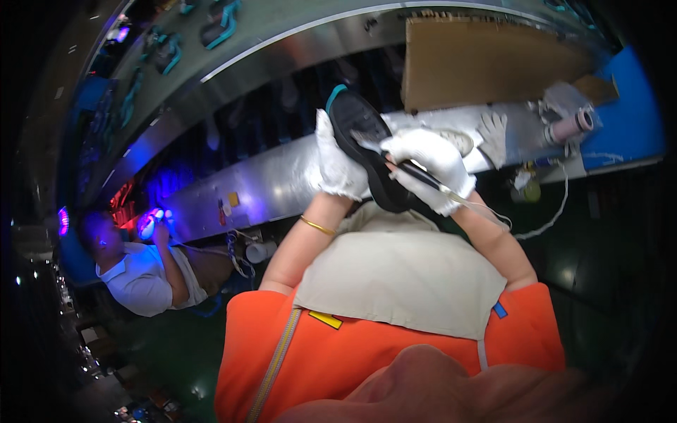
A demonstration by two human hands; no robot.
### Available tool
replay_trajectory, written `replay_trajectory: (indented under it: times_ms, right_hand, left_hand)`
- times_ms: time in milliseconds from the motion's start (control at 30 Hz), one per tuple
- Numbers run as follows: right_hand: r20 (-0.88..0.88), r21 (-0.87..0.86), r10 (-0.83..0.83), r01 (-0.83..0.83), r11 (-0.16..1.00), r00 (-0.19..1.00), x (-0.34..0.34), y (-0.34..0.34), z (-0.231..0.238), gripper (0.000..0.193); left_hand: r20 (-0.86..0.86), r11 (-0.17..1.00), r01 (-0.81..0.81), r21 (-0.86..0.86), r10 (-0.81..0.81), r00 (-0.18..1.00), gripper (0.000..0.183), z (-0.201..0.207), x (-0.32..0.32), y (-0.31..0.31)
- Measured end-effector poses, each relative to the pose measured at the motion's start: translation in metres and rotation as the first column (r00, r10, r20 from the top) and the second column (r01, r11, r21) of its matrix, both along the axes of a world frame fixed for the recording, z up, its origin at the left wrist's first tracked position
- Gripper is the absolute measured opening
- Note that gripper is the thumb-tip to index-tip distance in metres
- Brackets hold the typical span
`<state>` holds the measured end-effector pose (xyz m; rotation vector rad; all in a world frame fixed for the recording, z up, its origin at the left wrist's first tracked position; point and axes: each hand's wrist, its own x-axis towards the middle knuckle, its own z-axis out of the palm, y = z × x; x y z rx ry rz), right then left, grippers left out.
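A black shoe sole (386, 185) with a teal edge at its toe is held up, tilted, over the near edge of the metal bench. My left hand (340, 168), in a white glove, is closed around the sole's left side. In my gloved right hand (436, 161) is a slim black pen-shaped tool (422, 175), and a pale cord trails from its rear end. The right hand's bare fingertips show beside the tool, close against the sole. A greyish streak lies on the sole near the toe; whether the tool's tip touches there I cannot tell.
A loose white glove (492, 137) and a pale shoe-shaped piece (458, 141) lie on the bench (282, 169). Behind stands a cardboard sheet (486, 67). A conveyor (282, 32) carries black-and-teal shoe parts. A co-worker (144, 278) sits at left beside blue light. A cord (560, 201) hangs at right.
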<state>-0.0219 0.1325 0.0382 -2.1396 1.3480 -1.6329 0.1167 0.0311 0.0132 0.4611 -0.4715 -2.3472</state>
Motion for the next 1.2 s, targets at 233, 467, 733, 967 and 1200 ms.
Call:
replay_trajectory:
  times_ms: [233, 467, 733, 967, 1200]
  right_hand:
    - [0.671, 0.267, -0.111, -0.099, 0.959, 0.733, -0.002, 0.007, -0.010, 0.017]
    - [0.791, 0.274, -0.136, -0.145, 0.951, 0.597, 0.001, -0.006, -0.014, 0.019]
    - [0.853, 0.208, -0.081, -0.193, 0.959, 0.516, 0.025, -0.018, -0.024, 0.022]
    - [0.759, 0.227, -0.120, -0.087, 0.970, 0.640, 0.024, -0.018, -0.024, 0.018]
    - [0.851, 0.256, -0.064, -0.306, 0.917, 0.521, 0.018, -0.010, -0.023, 0.016]
  left_hand:
    - [0.000, 0.999, 0.047, 0.023, -0.047, 0.999, 0.070, 0.009, 0.003, 0.008]
    - [-0.085, 0.996, 0.022, -0.084, -0.029, 0.996, 0.065, 0.000, 0.000, 0.014]
    - [0.002, 0.975, -0.054, -0.215, 0.055, 0.998, 0.062, -0.018, -0.003, 0.017]
    - [0.030, 0.994, -0.056, -0.095, 0.059, 0.998, 0.065, -0.013, 0.004, 0.013]
    - [0.031, 0.999, 0.021, -0.046, -0.019, 0.999, 0.065, -0.013, 0.017, 0.004]
